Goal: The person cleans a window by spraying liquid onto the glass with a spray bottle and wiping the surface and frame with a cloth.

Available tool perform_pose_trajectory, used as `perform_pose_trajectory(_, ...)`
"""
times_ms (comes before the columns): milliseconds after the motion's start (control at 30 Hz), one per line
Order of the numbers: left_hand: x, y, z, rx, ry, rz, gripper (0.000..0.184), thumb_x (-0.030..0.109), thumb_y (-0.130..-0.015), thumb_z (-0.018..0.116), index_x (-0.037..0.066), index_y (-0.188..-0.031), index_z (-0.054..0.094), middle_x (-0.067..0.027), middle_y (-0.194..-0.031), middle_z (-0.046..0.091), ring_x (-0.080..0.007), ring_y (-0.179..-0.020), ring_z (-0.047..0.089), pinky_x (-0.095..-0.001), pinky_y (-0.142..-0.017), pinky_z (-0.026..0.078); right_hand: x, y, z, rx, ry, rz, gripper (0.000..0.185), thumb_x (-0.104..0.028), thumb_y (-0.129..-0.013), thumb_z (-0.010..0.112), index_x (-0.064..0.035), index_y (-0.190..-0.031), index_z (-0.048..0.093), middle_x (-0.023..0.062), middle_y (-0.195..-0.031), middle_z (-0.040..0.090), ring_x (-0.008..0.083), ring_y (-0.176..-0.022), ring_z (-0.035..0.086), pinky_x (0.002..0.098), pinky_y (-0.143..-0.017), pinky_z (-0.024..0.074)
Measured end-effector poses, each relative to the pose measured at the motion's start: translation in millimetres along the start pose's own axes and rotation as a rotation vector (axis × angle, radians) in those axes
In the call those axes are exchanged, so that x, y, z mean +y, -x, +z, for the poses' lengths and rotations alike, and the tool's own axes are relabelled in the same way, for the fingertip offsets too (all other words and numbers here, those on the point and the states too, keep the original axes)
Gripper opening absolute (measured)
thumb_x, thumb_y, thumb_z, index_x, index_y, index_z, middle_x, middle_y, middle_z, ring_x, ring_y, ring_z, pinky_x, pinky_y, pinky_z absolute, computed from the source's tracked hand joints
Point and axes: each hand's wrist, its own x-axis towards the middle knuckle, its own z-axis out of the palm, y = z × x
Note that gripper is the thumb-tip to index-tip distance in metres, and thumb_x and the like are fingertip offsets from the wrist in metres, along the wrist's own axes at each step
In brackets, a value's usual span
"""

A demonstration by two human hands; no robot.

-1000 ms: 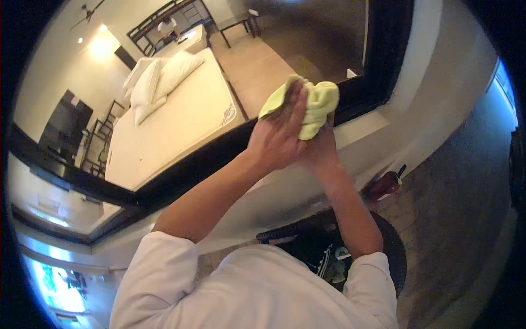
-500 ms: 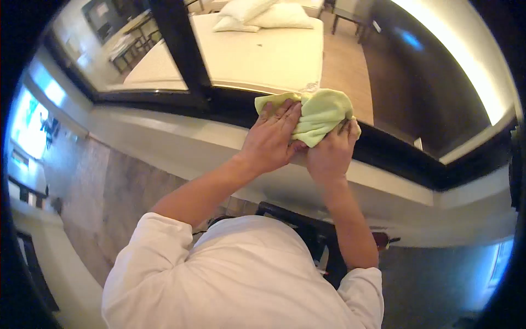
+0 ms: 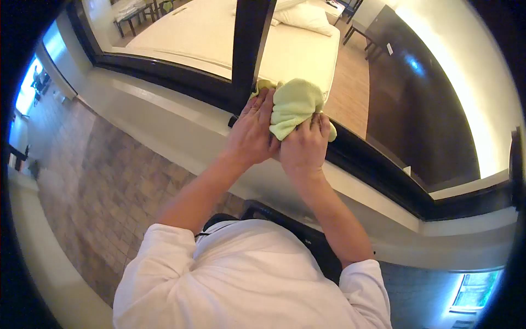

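Note:
A crumpled yellow-green cloth [image 3: 298,104] lies bunched against the lower rail of a dark window frame [image 3: 361,156], near the foot of its upright post. My left hand [image 3: 251,131] presses the cloth's left part, close to the post, with its fingers pointing up and partly hidden by folds. Beside it, my right hand [image 3: 306,145] has its fingers curled into the cloth's right side. Both hands are close together, just above the pale ledge.
Behind the glass stand a bed with a bare mattress [image 3: 181,33], pillows [image 3: 307,17] and a dark curved panel [image 3: 422,98]. Below the frame runs a pale sill [image 3: 159,107]. Tiled floor [image 3: 120,175] stretches to the left. A dark object [image 3: 312,236] sits partly hidden beyond my body.
Both hands and the cloth have moved left along the lower rail, up to the upright post. The head view has shifted and turned as well.

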Motion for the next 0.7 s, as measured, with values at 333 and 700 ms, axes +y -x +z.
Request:
perform_pose_trajectory(333, -5, 47, 20, 0.34, 0.069, -0.212, 0.077, 0.027, -0.075, 0.074, -0.008, -0.136, 0.041, -0.0261, -0.123, 0.056, -0.0453, -0.109, 0.057, -0.0505, -0.094, 0.045, 4, -29, 16, -0.172, -0.592, -0.247, 0.031, -0.02, -0.071, 0.07, -0.0113, -0.1, 0.069, 0.0086, -0.11, 0.067, 0.036, -0.115, 0.052, 0.0463, -0.099, 0.0374)
perform_pose_trajectory(700, -27, 69, 25, 0.412, -0.073, -0.224, 0.08, 0.041, -0.08, 0.077, -0.002, -0.137, 0.041, -0.0223, -0.124, 0.055, -0.0419, -0.107, 0.059, -0.0489, -0.092, 0.048, -16, -29, 28, -0.102, -0.458, -0.286, 0.029, -0.021, -0.073, 0.067, -0.0126, -0.1, 0.069, 0.0053, -0.108, 0.065, 0.0289, -0.115, 0.051, 0.0413, -0.092, 0.0403)
